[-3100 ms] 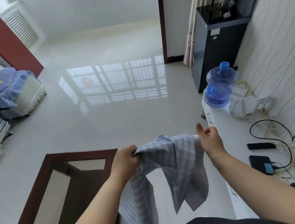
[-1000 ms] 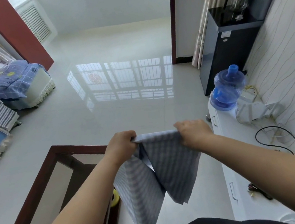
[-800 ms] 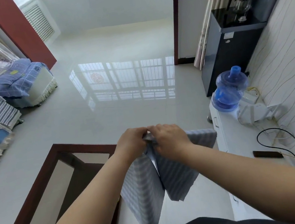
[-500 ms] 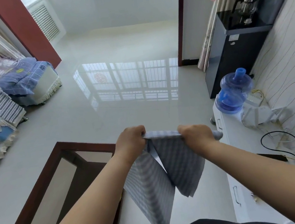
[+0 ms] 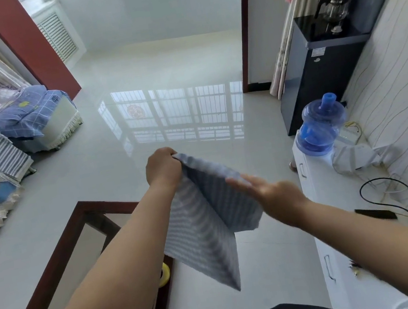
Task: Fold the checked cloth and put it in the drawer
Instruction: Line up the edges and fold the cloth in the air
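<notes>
Left hand: the left hand (image 5: 163,167) has its fingers curled tight round the top corner of the blue-and-white checked cloth (image 5: 205,216).
Cloth: it hangs folded in mid-air, above the pale tiled floor (image 5: 118,169).
Right hand: the right hand (image 5: 272,192) is blurred, fingers straight, seemingly flat against the cloth's fold.
Cabinet: the white drawer cabinet (image 5: 325,217) stands to the right.

Cloth (image 5: 207,224) between left hand (image 5: 163,168) and right hand (image 5: 272,192); table (image 5: 59,250) left; cabinet (image 5: 346,224) right, water bottle (image 5: 321,124) on it.
</notes>
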Motion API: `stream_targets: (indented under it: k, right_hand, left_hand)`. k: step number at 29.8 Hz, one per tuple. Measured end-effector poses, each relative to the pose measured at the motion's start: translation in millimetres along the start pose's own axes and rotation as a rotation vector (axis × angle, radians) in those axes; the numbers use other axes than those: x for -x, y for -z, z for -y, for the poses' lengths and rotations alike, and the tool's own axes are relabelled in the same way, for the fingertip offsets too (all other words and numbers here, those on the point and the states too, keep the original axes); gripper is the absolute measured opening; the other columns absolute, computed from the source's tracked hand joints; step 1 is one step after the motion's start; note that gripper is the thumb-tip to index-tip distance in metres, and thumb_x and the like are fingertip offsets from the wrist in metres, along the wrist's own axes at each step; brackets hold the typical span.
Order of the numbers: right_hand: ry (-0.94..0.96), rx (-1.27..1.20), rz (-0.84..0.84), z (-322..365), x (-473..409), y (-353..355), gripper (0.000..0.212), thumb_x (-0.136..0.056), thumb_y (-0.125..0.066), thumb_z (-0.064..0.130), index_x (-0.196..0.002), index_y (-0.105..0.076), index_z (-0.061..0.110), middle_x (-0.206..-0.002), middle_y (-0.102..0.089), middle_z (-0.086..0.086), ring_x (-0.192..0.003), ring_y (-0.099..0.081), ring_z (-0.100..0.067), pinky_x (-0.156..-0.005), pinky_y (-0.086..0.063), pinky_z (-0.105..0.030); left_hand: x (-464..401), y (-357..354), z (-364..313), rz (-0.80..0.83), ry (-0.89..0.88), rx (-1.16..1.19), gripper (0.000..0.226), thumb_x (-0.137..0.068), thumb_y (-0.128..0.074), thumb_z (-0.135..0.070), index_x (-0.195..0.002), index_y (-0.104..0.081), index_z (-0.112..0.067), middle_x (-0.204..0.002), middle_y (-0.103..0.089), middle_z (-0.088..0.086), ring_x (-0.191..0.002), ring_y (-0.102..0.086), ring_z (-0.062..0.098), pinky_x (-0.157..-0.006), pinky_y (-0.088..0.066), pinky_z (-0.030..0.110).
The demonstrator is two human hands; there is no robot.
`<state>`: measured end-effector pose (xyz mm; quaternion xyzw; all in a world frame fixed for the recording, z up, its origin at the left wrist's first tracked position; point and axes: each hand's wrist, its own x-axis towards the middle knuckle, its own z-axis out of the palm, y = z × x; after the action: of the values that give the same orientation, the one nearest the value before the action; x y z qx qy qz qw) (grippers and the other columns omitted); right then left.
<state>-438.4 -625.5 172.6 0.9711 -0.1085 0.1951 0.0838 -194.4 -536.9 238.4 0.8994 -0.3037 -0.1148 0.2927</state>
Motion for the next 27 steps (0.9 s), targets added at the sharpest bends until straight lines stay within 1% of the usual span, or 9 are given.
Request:
stream_targets:
  k: [3, 6, 8, 10, 13, 16, 20, 23, 27]
  right_hand:
    - [-0.027, -0.144, 0.112, 17, 8, -14, 0.046, -0.076, -0.045, 0.004, -0.116, -0.058, 0.022, -0.12, -0.064, -0.008, -0.043, -0.053, -0.027, -0.033, -0.032, -0.024]
    - [-0.263, -0.319, 0.318, 40, 2, -25, 0.029, -0.084, -0.042, 0.007, -0.107, -0.06, 0.008, -0.114, -0.058, -0.011, -0.074, -0.062, -0.038, -0.051, -0.038, -0.032]
    - [-0.402, -0.398, 0.493, 58, -8, -25, 0.043, -0.091, -0.048, 0.034, -0.128, -0.05, 0.013, -0.126, -0.048, -0.006, -0.106, -0.056, -0.034, -0.071, -0.05, -0.04]
    - [-0.555, -0.465, 0.66, 68, -19, -23, 0.079, -0.082, -0.05, 0.066, -0.142, -0.034, 0.018, -0.138, -0.035, -0.001, -0.12, -0.044, -0.026, -0.084, -0.048, -0.041]
    - [-0.67, -0.441, 0.621, 73, -35, -27, 0.082, -0.081, -0.055, 0.065, -0.141, -0.034, 0.013, -0.138, -0.033, -0.001, -0.116, -0.046, -0.026, -0.081, -0.047, -0.04]
    - [-0.629, -0.397, 0.478, 65, -40, -29, 0.043, -0.096, -0.045, 0.035, -0.128, -0.05, 0.008, -0.129, -0.045, -0.006, -0.106, -0.054, -0.032, -0.073, -0.044, -0.039]
    - [-0.473, -0.271, 0.404, 22, -46, -18, 0.029, -0.097, -0.038, 0.02, -0.111, -0.059, 0.005, -0.12, -0.054, -0.011, -0.107, -0.057, -0.034, -0.077, -0.049, -0.043]
    - [-0.329, -0.136, 0.469, -17, -60, -2, 0.029, -0.097, -0.04, 0.026, -0.11, -0.059, 0.01, -0.116, -0.057, -0.008, -0.104, -0.058, -0.031, -0.073, -0.045, -0.037]
    - [-0.076, -0.015, 0.709, -30, -71, 9, 0.028, -0.099, -0.037, 0.026, -0.115, -0.057, 0.017, -0.117, -0.058, -0.004, -0.102, -0.06, -0.029, -0.07, -0.042, -0.033]
  left_hand:
    - [-9, 3, -16, 0.038, 0.007, 0.022, 0.032, -0.079, -0.046, 0.0, -0.094, -0.071, -0.014, -0.092, -0.068, 0.005, -0.085, -0.064, 0.025, -0.075, -0.055, 0.034]
    - [-15, 2, -31, 0.049, -0.005, 0.017, 0.034, -0.077, -0.045, 0.001, -0.092, -0.071, -0.014, -0.09, -0.07, 0.006, -0.081, -0.066, 0.025, -0.07, -0.055, 0.032]
    - [-17, 1, -40, 0.046, -0.012, 0.017, 0.034, -0.076, -0.044, 0.002, -0.09, -0.071, -0.013, -0.089, -0.07, 0.007, -0.08, -0.066, 0.025, -0.068, -0.054, 0.031]
    - [-20, 2, -46, 0.037, -0.027, 0.009, 0.034, -0.075, -0.044, 0.004, -0.089, -0.071, -0.012, -0.089, -0.07, 0.008, -0.081, -0.066, 0.026, -0.066, -0.052, 0.031]
    - [-27, 6, -49, 0.021, -0.042, -0.015, 0.033, -0.077, -0.045, 0.004, -0.09, -0.071, -0.01, -0.091, -0.07, 0.007, -0.083, -0.065, 0.025, -0.064, -0.046, 0.029]
    - [-35, 13, -42, 0.018, -0.066, -0.098, 0.033, -0.077, -0.044, 0.004, -0.089, -0.071, -0.011, -0.091, -0.069, 0.008, -0.081, -0.063, 0.024, -0.062, -0.043, 0.028]
    - [-35, 24, -18, 0.087, -0.095, -0.462, 0.023, -0.081, -0.046, 0.001, -0.088, -0.063, -0.011, -0.085, -0.056, 0.007, -0.077, -0.052, 0.024, -0.062, -0.039, 0.029]
    - [-21, 16, 5, 0.247, -0.186, -0.816, 0.02, -0.082, -0.048, 0.0, -0.094, -0.061, -0.01, -0.086, -0.052, 0.008, -0.084, -0.052, 0.028, -0.066, -0.04, 0.031]
    - [-4, -3, 31, 0.515, -0.325, -0.963, 0.02, -0.091, -0.049, -0.017, -0.103, -0.064, -0.01, -0.111, -0.061, 0.008, -0.101, -0.059, 0.03, -0.068, -0.039, 0.03]
